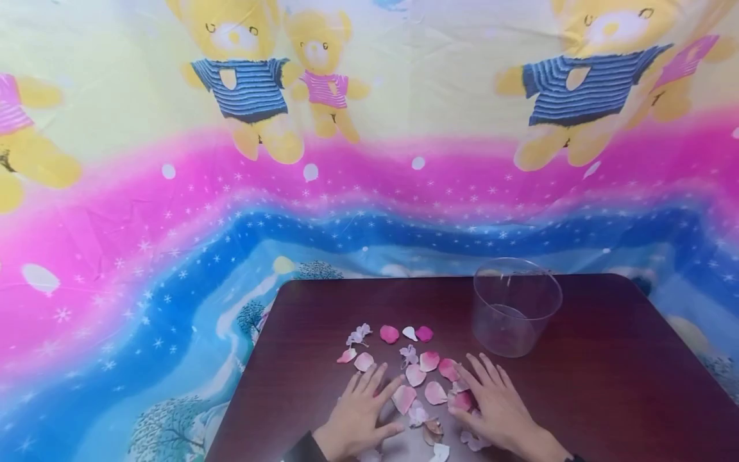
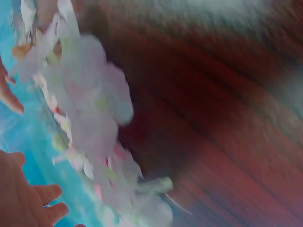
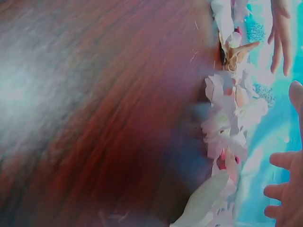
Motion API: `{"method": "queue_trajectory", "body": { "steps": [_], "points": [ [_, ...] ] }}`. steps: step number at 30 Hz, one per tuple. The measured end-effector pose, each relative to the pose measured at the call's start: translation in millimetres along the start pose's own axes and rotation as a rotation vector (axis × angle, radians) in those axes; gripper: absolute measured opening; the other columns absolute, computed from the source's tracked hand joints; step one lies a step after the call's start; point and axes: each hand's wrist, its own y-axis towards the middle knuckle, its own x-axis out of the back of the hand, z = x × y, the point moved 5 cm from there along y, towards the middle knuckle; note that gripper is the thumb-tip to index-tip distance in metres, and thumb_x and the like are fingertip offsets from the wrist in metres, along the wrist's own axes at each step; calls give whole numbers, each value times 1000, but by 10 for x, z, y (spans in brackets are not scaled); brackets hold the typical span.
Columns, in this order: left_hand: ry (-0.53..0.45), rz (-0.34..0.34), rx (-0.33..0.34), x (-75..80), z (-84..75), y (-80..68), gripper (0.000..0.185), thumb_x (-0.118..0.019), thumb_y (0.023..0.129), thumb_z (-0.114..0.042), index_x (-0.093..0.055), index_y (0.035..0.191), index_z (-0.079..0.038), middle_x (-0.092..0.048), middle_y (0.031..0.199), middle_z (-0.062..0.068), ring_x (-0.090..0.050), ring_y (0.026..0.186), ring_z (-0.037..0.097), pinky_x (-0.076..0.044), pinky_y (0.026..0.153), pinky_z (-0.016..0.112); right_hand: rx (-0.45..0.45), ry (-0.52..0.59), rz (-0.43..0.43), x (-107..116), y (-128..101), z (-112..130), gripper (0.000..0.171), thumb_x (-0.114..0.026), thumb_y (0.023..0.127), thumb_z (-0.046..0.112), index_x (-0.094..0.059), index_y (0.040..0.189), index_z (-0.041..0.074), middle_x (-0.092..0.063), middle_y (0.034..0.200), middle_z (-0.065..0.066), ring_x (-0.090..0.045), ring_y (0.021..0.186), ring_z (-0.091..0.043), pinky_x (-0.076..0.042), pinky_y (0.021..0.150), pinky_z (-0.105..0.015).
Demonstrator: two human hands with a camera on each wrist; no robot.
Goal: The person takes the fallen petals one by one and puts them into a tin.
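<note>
Lay flat, fingers spread and grasping nothing: left hand (image 1: 360,414) and right hand (image 1: 496,404), flanking scattered pink-and-white flower petals (image 1: 416,375) on dark wooden table (image 1: 606,385). Probably featherlight, soft, easily bruised; best pinched gently at edges.

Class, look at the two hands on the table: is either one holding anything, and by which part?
Nothing is held. The left hand and right hand lie flat among the petals.

No readable text, labels, brands or numbers found in any view. Only printed pictures are seen on the backdrop cloth (image 1: 369,192): bears, stars, trees. Both wrist views are blurred.
</note>
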Motion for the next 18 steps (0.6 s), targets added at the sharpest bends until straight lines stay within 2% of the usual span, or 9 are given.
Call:
{"method": "queue_trajectory", "body": {
  "steps": [4, 11, 14, 18],
  "points": [
    [7, 24, -60, -20, -139, 33, 75, -43, 94, -75, -40, 155, -32, -45, 158, 12, -47, 143, 32, -45, 110, 53, -27, -12, 19, 25, -24, -60, 77, -72, 79, 67, -64, 136, 16, -57, 146, -16, -45, 140, -43, -37, 107, -67],
    [33, 58, -120, -48, -338, 115, 80, -44, 92, -77, -37, 157, -32, -44, 159, 10, -45, 146, 31, -45, 110, 52, -70, -34, 53, 86, -56, -215, 72, -71, 81, 66, -67, 131, 15, -59, 143, -17, -46, 139, -44, -41, 106, -66],
    [36, 75, -139, -57, -400, 137, 81, -42, 92, -78, -34, 158, -33, -41, 161, 8, -44, 147, 29, -45, 111, 51, -79, -59, 54, 103, -75, -299, 60, -73, 86, 53, -67, 130, 13, -60, 141, -18, -49, 136, -44, -42, 104, -66],
    [44, 91, -157, -63, -443, 139, 80, -40, 93, -78, -30, 159, -34, -40, 162, 5, -43, 148, 28, -45, 112, 50, -81, -111, 44, 132, -105, -413, 41, -74, 89, 26, -68, 126, 10, -64, 134, -17, -55, 128, -41, -47, 99, -62]
  ]
}}
